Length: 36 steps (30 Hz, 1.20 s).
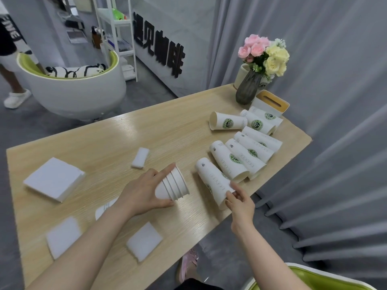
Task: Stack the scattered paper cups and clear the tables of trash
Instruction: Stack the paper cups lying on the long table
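My left hand (144,191) grips a nested stack of white paper cups (173,186), held on its side with the rims pointing right. Just to the right a single white cup with a green logo (211,181) lies on its side, and my right hand (240,203) pinches its rim near the table's front edge. Several more logo cups (238,158) lie on their sides in a row behind it. Three others (230,123) lie further back by the tissue box. Another cup (103,208) lies partly hidden under my left forearm.
White napkins lie on the wooden table (146,132): a thick pile (54,178) at left, single ones (62,236), (144,240), (140,158). A vase of flowers (249,86) and a tissue box (271,103) stand at the far right corner. A round chair (77,84) stands behind the table.
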Available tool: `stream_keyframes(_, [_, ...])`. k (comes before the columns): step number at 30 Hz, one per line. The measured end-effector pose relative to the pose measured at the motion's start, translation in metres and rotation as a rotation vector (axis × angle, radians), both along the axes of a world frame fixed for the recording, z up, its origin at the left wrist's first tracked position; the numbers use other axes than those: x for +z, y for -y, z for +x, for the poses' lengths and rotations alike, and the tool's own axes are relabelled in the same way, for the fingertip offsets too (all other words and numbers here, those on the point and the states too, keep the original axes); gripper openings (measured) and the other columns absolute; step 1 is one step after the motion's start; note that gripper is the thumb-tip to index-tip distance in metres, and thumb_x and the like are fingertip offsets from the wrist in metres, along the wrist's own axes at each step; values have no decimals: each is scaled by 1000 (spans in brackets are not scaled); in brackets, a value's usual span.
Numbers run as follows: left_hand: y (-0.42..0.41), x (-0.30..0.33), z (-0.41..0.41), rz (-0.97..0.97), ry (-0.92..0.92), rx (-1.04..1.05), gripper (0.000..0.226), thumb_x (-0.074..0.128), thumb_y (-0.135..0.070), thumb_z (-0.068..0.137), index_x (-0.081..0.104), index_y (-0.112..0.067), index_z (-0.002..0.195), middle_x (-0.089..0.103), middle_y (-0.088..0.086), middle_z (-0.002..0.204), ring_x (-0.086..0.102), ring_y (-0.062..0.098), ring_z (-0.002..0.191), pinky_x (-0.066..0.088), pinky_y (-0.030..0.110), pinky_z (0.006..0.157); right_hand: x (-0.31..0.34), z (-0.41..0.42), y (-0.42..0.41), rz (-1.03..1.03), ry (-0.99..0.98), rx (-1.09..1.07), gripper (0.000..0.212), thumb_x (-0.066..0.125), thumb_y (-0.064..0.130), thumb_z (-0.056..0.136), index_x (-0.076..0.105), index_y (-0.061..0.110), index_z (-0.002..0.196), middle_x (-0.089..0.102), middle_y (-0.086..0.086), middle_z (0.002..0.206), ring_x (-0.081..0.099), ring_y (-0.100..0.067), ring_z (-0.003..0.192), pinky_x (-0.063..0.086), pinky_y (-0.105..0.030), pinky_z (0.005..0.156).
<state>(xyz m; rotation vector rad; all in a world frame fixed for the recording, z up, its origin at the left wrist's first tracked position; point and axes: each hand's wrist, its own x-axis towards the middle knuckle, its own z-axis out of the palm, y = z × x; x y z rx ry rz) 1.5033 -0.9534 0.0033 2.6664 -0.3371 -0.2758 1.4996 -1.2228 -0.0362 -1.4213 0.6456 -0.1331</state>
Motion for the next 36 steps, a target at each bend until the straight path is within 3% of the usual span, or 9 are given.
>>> stream_keyframes(8, [-1,3,-1,-12,14,4,103,62,-69,73,-18,-56,137,43,-7,120,50,11,99,48,29,72,37,5,32,-77,160,172,35,48,-3,94,65,19,114,66,12,109,61,-4,88,49,-16,64])
stream_keyframes(16, [7,7,-4,-25,40,3,103,64,-69,71,-16,-57,135,42,-7,117,48,11,99,37,25,62,65,14,29,-69,236,390,35,44,-4,95,67,21,103,68,11,110,58,-12,98,46,-28,75])
stream_keyframes(25, [26,6,-15,5,94,-78,105,60,-73,70,-23,-56,133,39,-9,121,48,9,100,35,24,65,58,-6,-23,-71,245,590,38,46,-5,94,68,23,105,69,10,110,57,-8,108,42,-33,94])
stream_keyframes(33, [43,7,-6,-4,95,-80,109,60,-75,69,-28,-56,131,37,-4,131,49,14,110,44,27,72,52,-8,-45,6,226,626,39,45,-7,93,69,22,102,68,11,106,58,-2,100,46,-17,85])
stream_keyframes(36, [47,5,1,-11,104,-57,105,61,-73,69,-23,-59,132,37,-6,130,49,13,110,42,25,72,49,2,-41,25,202,660,31,51,0,94,68,21,110,69,5,108,60,-4,100,48,-20,86])
